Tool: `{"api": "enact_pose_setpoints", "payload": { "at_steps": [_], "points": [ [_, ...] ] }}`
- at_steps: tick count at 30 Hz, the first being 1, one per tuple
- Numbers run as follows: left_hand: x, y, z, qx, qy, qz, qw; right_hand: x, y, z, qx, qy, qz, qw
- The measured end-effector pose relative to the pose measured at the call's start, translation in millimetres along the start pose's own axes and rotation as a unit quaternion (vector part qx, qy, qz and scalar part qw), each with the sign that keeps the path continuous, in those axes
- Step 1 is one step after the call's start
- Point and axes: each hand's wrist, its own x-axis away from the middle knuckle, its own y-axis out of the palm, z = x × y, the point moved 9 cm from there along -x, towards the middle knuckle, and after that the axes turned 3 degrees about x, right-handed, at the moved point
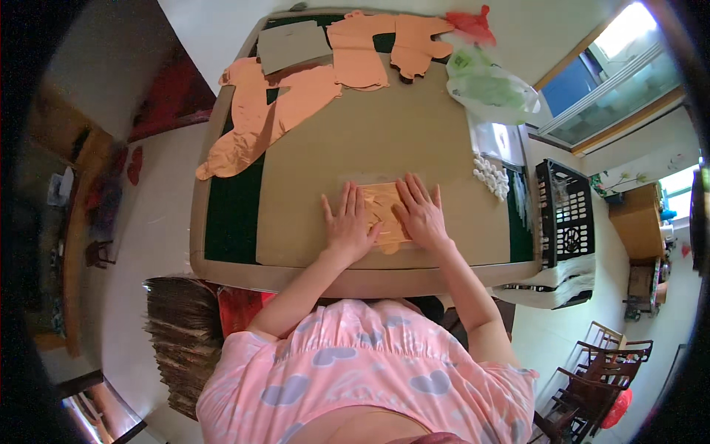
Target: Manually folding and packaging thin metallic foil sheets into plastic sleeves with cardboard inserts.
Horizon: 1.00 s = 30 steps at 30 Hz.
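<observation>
A folded sheet of orange-gold foil (386,211) lies near the front of the table, seemingly inside a clear plastic sleeve. My left hand (349,228) rests flat over its left side, fingers stretched out. Across the right side lies my right hand (421,218), also flat with fingers spread. Both palms press on the packet, and neither hand grips it. Flat, deflated orange foil balloons (307,96) are spread along the far left of the table, with more foil balloon pieces (359,52) at the back.
A grey card (294,46) lies at the back left. Toward the right are a translucent plastic bag (492,85), a red bag (473,26), small white pieces (491,177) and thin white straws (522,200). A black crate (566,211) stands beside the table; a brown stack (181,340) is below left.
</observation>
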Motion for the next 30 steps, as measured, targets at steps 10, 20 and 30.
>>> {"api": "enact_pose_setpoints", "payload": {
  "at_steps": [10, 20, 30],
  "points": [
    [3.7, -6.9, -7.6, -0.004, 0.049, 0.003, 0.999, 7.9, -1.0, 8.1, -0.018, 0.040, -0.001, 0.999],
    [3.5, -30.7, -29.8, -0.073, 0.089, 0.026, 0.993, 8.4, 5.2, 12.9, -0.006, 0.041, 0.005, 0.999],
    [-0.1, 2.9, 22.2, 0.025, 0.245, 0.035, 0.969, 11.0, -2.5, 13.7, -0.015, 0.034, 0.023, 0.999]
  ]
}}
